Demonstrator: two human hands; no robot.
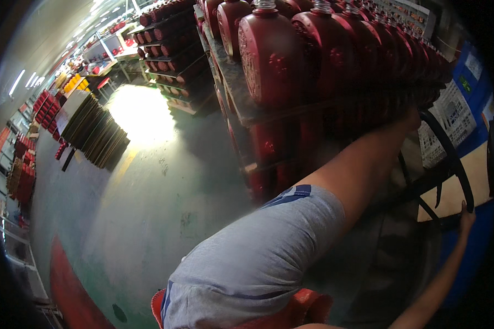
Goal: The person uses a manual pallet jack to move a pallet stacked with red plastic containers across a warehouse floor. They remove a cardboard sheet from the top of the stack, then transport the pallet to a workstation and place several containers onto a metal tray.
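My left hand [413, 118] is at the upper end of a curved black handle [448, 150], blurred and in shadow; it appears closed around the tube, with its fingers mostly hidden. The lower end of that handle is gripped by my right hand [467, 216]. Just beyond my left forearm stands a tall stack of dark red bottles [271, 61] with clear threaded necks and embossed sides. Thin boards [247, 117] separate its layers. A black lever [438, 195] sits inside the handle's loop.
More red bottles on layered boards [177, 74] stand ahead. A pile of flat sheets [94, 129] rests on the green floor [181, 172] to the left, near a bright glare patch. On the right are a white plastic crate [448, 123] and blue surfaces [469, 255].
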